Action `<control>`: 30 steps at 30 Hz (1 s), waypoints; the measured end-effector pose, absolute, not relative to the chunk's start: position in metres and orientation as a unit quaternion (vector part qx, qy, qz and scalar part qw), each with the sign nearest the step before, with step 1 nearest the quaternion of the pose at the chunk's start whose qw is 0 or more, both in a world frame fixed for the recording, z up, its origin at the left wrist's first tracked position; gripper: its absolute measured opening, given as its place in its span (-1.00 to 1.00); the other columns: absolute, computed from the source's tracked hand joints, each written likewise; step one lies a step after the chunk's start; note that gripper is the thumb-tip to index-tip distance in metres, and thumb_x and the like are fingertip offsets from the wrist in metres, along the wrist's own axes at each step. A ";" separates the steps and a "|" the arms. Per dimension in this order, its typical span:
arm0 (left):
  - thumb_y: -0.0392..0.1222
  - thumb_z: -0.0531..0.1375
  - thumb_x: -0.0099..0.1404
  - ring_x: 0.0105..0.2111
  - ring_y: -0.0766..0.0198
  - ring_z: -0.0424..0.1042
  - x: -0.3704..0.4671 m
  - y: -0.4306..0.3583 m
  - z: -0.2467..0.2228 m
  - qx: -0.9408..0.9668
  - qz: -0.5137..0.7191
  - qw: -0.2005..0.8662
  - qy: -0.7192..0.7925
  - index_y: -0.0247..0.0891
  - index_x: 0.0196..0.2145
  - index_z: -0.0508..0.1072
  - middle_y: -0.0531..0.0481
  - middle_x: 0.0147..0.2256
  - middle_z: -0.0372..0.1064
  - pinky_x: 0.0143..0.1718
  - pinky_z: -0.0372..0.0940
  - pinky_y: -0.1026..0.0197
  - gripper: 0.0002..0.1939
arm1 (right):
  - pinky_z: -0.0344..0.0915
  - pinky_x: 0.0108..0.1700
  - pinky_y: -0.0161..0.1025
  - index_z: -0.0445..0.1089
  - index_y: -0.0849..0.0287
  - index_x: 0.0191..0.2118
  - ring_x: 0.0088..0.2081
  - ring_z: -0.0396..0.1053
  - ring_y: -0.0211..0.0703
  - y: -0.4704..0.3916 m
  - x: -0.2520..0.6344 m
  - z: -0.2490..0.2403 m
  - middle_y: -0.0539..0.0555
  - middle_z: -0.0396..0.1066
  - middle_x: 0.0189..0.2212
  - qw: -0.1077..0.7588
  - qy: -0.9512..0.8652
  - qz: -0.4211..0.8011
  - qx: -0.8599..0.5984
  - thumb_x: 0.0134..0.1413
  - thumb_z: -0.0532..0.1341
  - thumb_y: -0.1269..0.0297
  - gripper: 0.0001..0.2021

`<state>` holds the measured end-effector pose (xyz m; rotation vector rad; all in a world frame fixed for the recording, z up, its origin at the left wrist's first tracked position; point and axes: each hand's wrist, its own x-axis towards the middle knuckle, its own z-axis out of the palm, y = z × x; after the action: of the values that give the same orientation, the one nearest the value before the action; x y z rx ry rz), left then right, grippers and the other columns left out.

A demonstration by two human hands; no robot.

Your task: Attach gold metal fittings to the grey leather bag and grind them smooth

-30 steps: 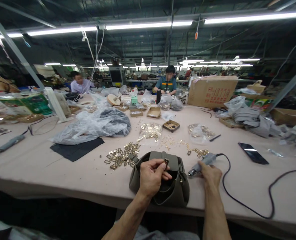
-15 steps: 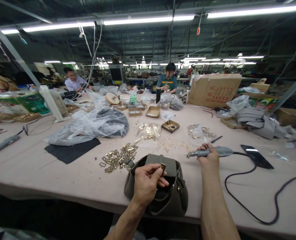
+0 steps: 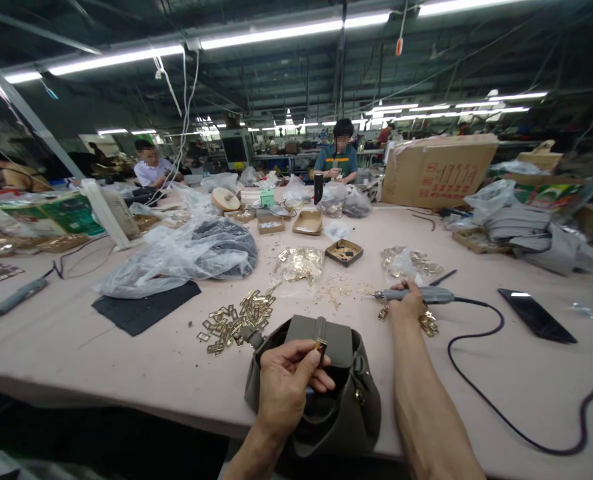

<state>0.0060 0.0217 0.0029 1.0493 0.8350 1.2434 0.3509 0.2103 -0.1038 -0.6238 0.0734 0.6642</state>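
A dark olive-grey handbag (image 3: 346, 413) stands open at the table's front edge, its flap (image 3: 339, 340) raised toward the far side. My left hand (image 3: 286, 383) is over the bag's mouth, thumb and fingers pinching a small gold metal fitting (image 3: 321, 345) at the end of the flap's strap (image 3: 320, 328). To the right, my right hand (image 3: 407, 303) is closed around a grey corded electric screwdriver (image 3: 433, 295), its bit pointing left. Small gold fittings (image 3: 429, 324) lie beside that wrist. Left of the bag is a loose pile of gold rectangular frames (image 3: 236, 323).
Behind the bag are a clear bag of gold hardware (image 3: 299, 267) and a cardboard tray (image 3: 344, 252). A phone (image 3: 536, 317) and the screwdriver's black cord (image 3: 456, 373) lie right. Plastic-wrapped material (image 3: 191, 260) and another screwdriver (image 3: 13, 300) lie left. Two people (image 3: 336, 160) sit across.
My right hand and the screwdriver have shifted slightly farther from me, and gold fittings now show beside the wrist. My left hand keeps its pinch on the strap's fitting. The view has shifted slightly.
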 end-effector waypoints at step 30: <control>0.01 0.45 0.25 -0.58 0.23 0.58 0.008 0.020 0.004 0.464 0.533 0.607 0.362 -0.42 -0.21 0.62 -0.19 -0.40 0.61 -0.58 0.44 0.37 -0.62 | 0.29 -0.47 -0.43 0.36 0.25 -0.22 -0.50 0.25 -0.40 0.222 0.346 -0.112 -0.07 0.33 -0.39 0.888 0.023 0.301 -0.346 0.36 0.31 0.17 -0.76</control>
<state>0.0083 0.0197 0.0035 1.0731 0.8361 1.2328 0.3456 0.2219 -0.1125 -0.7186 0.0478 0.6258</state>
